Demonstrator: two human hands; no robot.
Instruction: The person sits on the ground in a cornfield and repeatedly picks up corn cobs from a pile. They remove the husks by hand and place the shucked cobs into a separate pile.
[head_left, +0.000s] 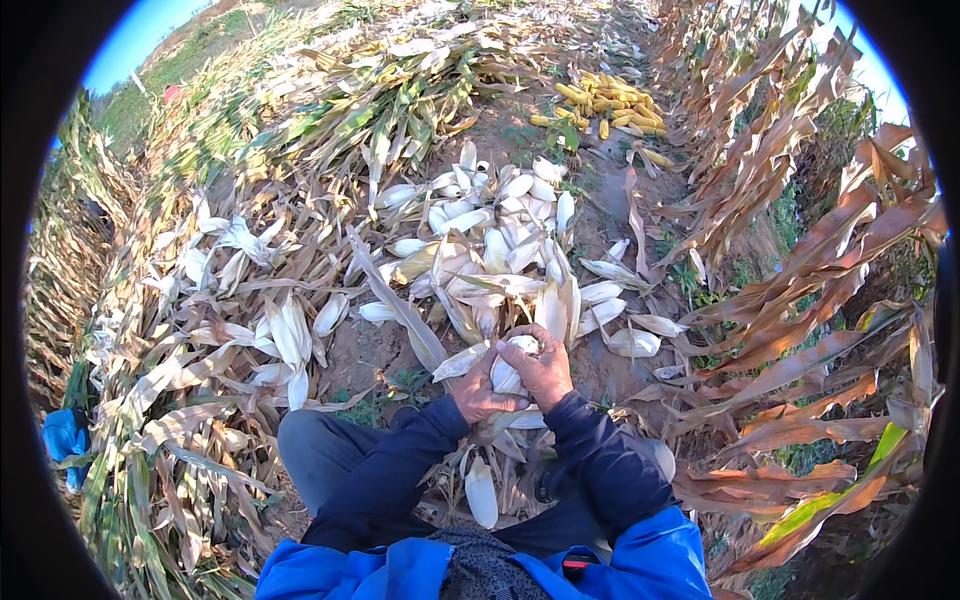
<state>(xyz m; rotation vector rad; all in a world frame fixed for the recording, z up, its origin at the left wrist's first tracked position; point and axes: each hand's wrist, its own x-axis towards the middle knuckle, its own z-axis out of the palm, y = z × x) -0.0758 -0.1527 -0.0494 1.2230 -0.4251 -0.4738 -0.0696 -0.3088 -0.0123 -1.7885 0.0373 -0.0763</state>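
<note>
Between my two hands is an ear of corn in its pale husk (507, 376), in front of my knees. My left hand (481, 391) holds its left and lower side. My right hand (541, 367) grips its upper right side, the thumb lying across the husk. Just beyond my hands lies a heap of corn ears in whitish husks (517, 251). A single husked-over ear (481, 491) rests on the ground between my legs. Farther off, at the upper right, is a pile of bare yellow corn ears (611, 101).
Cut corn stalks and dry leaves (337, 105) cover the ground to the left and ahead. Standing dry corn plants (810, 300) line the right side. Loose empty husks (289, 337) lie left of the heap. Blue clothing (66, 439) shows at the far left edge.
</note>
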